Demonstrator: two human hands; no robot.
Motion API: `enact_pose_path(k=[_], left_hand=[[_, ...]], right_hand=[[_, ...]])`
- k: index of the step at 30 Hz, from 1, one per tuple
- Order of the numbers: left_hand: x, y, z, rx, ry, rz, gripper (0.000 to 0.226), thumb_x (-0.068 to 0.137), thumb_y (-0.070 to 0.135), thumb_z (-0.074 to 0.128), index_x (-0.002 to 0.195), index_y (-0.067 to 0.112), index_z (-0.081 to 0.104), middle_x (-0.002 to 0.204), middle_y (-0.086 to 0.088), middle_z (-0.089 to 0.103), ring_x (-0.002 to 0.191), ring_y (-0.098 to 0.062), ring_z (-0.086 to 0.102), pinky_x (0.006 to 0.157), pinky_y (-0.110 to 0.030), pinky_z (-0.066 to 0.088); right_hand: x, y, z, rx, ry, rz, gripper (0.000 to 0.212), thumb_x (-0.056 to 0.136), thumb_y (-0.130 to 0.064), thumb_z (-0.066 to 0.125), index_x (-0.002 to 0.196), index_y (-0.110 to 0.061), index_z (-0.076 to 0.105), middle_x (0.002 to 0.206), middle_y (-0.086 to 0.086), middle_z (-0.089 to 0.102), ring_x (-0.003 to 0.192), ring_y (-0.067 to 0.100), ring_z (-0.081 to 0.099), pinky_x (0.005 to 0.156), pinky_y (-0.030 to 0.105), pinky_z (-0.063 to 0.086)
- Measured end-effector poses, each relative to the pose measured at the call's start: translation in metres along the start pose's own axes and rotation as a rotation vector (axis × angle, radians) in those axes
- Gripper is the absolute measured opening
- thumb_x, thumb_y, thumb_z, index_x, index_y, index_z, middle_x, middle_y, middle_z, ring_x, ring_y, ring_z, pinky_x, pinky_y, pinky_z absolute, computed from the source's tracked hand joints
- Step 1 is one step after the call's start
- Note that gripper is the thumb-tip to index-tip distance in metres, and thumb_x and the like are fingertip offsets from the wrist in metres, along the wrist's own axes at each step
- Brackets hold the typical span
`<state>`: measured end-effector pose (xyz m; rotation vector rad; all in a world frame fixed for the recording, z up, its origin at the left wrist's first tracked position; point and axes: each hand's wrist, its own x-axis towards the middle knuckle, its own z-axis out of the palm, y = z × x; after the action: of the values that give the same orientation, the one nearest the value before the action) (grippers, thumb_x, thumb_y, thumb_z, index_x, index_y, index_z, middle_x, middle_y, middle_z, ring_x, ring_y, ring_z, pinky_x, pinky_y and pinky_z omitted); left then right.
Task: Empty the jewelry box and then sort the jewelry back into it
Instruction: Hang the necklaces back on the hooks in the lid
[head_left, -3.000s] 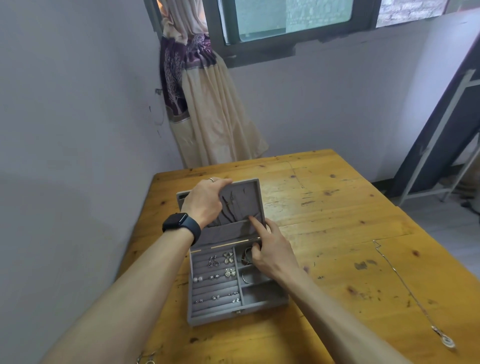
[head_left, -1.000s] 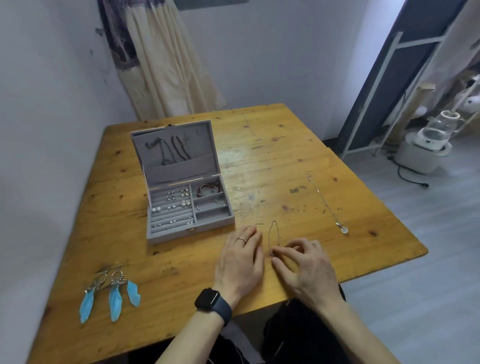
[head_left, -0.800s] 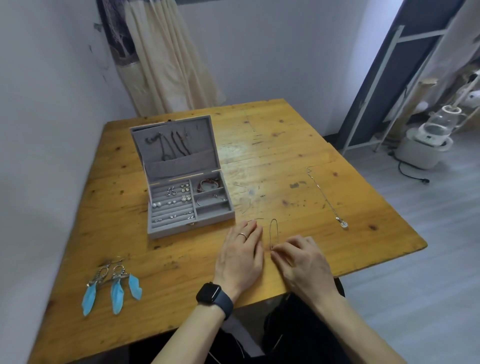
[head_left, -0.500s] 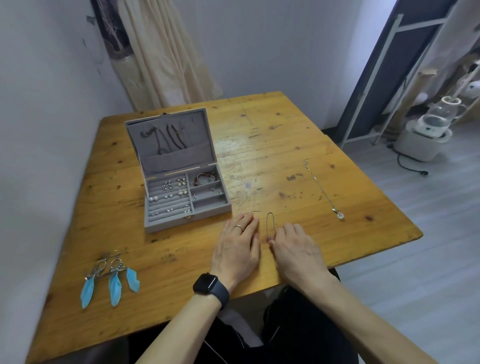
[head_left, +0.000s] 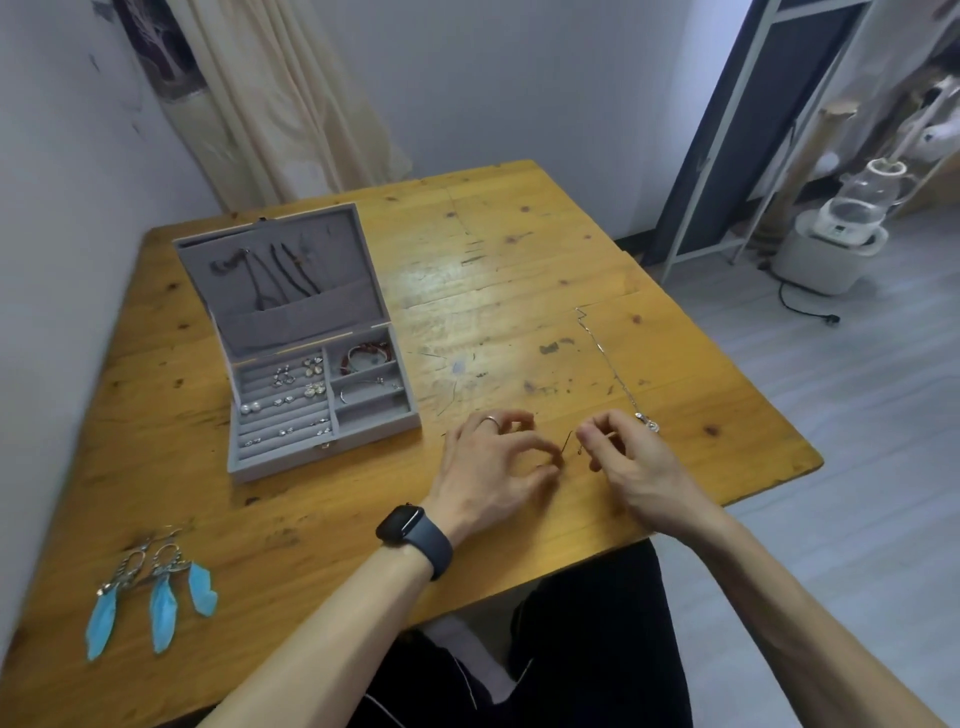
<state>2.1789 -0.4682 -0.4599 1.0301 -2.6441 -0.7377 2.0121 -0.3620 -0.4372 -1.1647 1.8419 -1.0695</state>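
An open grey jewelry box (head_left: 322, 452) stands on the wooden table (head_left: 519, 270), its lid upright with dark cords hung inside. Earrings fill its ring rows; a red bracelet (head_left: 365, 354) and a silver bangle lie in its right compartments. Near the table's front edge my left hand (head_left: 493, 462) and my right hand (head_left: 628, 452) each pinch an end of a thin chain (head_left: 569, 441) between them, fingers curled. A silver pendant necklace (head_left: 613, 369) lies stretched out just beyond my right hand. Blue feather earrings (head_left: 150, 587) lie at the front left.
A wall runs along the table's left side and a curtain (head_left: 270, 98) hangs behind it. A dark metal frame (head_left: 727, 156) and a white appliance (head_left: 836, 234) with a cord stand on the floor to the right.
Three seconds ago both hands were at the box. Since half a second ago they have lifted from lying flat on the table and now pinch the thin chain between them.
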Motion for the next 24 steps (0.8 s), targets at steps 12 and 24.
enact_pose_path(k=[12,24], left_hand=[[0.104,-0.009,0.002,0.073,0.138,-0.052,0.029,0.094,0.046,0.056,0.12,0.038,0.065,0.128,0.01,0.058,0.123,-0.013,0.048,0.103,-0.037,0.041],[0.219,0.016,0.01,0.194,0.166,-0.259,0.03,0.093,0.057,0.056,0.112,0.04,0.073,0.117,0.017,0.062,0.11,-0.015,0.049,0.091,-0.035,0.043]], right_hand=[[0.106,-0.002,-0.077,0.034,0.209,-0.009,0.027,0.103,-0.036,0.047,0.097,-0.014,0.061,0.076,0.001,0.061,0.063,0.005,0.054,0.061,0.027,0.045],[0.278,-0.016,-0.109,-0.014,0.258,0.012,0.032,0.104,-0.036,0.045,0.103,-0.009,0.062,0.085,0.003,0.063,0.078,0.016,0.058,0.074,0.037,0.052]])
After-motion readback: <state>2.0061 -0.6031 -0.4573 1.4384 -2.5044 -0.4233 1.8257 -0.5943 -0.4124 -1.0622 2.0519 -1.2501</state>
